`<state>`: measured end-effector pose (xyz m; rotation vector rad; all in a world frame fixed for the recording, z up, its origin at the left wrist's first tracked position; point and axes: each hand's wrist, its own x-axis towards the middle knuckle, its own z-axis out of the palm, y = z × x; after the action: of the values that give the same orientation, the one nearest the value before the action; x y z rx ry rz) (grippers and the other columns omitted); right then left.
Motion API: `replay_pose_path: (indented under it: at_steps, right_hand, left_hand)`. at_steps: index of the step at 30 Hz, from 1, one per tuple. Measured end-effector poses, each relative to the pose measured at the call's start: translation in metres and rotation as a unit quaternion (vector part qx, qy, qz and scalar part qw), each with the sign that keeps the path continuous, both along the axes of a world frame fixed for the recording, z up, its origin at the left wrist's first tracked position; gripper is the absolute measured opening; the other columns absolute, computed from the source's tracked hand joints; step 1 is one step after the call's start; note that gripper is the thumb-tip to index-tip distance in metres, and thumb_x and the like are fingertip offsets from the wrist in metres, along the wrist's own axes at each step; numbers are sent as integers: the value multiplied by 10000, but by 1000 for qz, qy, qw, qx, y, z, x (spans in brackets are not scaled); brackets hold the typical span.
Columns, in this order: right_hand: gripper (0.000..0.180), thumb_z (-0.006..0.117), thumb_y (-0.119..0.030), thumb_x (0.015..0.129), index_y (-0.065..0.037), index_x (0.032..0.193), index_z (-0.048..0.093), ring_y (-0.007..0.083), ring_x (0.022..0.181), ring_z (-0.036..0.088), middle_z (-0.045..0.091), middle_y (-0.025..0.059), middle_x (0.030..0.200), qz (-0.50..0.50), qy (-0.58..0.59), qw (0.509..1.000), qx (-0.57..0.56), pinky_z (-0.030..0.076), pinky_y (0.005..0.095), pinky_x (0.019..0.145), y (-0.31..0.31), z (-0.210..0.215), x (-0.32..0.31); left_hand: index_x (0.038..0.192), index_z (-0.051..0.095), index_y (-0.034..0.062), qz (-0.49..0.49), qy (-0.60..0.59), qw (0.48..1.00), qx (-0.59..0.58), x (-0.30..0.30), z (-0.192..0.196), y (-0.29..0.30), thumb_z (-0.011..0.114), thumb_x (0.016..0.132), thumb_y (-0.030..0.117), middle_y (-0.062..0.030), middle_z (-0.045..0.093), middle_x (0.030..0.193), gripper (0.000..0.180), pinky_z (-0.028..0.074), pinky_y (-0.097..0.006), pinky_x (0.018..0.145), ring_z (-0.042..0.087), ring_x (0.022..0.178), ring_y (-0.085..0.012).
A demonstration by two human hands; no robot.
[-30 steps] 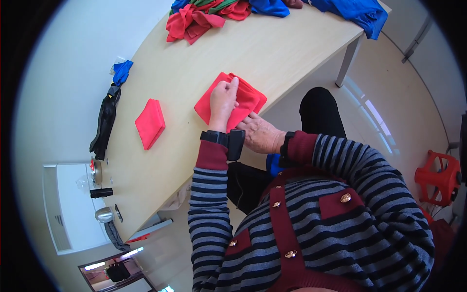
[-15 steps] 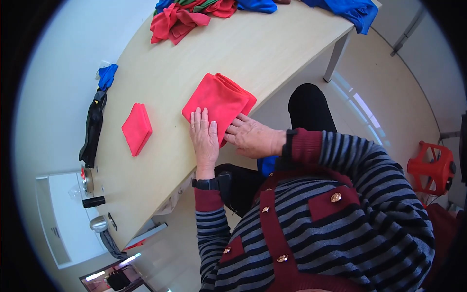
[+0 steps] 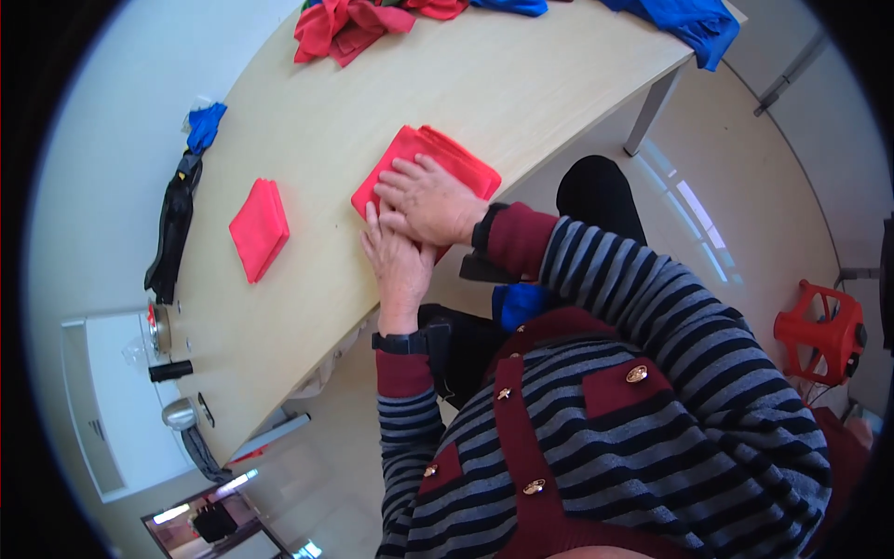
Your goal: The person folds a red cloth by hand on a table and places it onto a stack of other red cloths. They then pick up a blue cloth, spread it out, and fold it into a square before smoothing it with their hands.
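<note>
A folded red cloth (image 3: 458,156) lies near the table's front edge, with its layered side toward the right. My right hand (image 3: 434,201) rests flat across the top of it, fingers stretched and slightly spread. My left hand (image 3: 400,265) lies on the cloth's near corner, its fingers extended and partly covered by the right hand. Neither hand grips anything. To the left on the table sits a second, smaller folded red cloth (image 3: 260,230), apart from both hands.
Rumpled red cloths (image 3: 349,28) pile up at the table's far side, and blue cloth (image 3: 684,26) hangs over the far right corner. Along the left edge are a black bag-like item (image 3: 173,228) and a dark cylinder (image 3: 171,371). A red stool (image 3: 819,331) stands on the floor at right.
My right hand has moved from the cloth's near right edge up onto its top, now overlapping the left hand. The left hand stays at the near corner.
</note>
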<state>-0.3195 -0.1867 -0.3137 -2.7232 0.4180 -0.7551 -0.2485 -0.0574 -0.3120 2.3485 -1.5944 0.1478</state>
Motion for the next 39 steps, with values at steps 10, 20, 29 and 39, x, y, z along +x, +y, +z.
replay_pose_path:
  at_steps: [10, 20, 29, 39]
  right_hand:
    - [543, 397, -431, 1050, -130, 1493, 488, 286, 1473, 331, 432, 81, 1569, -61, 95, 993, -41, 246, 474, 1200, -28, 7, -18]
    - [510, 424, -387, 1052, -113, 1480, 474, 296, 1414, 392, 473, 100, 1515, -102, 112, 988, 1, 305, 450, 1155, -51, 9, -63]
    - [482, 467, -366, 1032, -70, 1410, 517, 290, 1346, 450, 553, 94, 1397, -134, 22, 991, -18, 307, 455, 1157, -53, -6, -77]
    - [504, 469, -348, 1041, -57, 1453, 484, 325, 1422, 402, 502, 135, 1482, -103, 68, 992, 33, 274, 480, 1194, -59, 0, -83]
  left_hand:
    - [1531, 356, 7, 9, -11, 1000, -2, 2, 3, 6, 557, 992, 491, -188, 303, 1619, 751, 242, -609, 1174, 225, 1518, -366]
    - [1536, 354, 17, -5, 23, 999, -29, 22, 5, 12, 513, 1025, 467, -192, 326, 1610, 699, 215, -591, 1189, 238, 1516, -359]
    - [1558, 333, 43, 50, 24, 998, -8, 48, 7, -16, 373, 1058, 506, -190, 322, 1613, 683, 202, -460, 1218, 244, 1515, -355]
    - [1558, 330, 45, 31, 68, 996, -56, 33, 3, 5, 411, 1049, 512, -186, 302, 1623, 696, 164, -557, 1214, 242, 1513, -364]
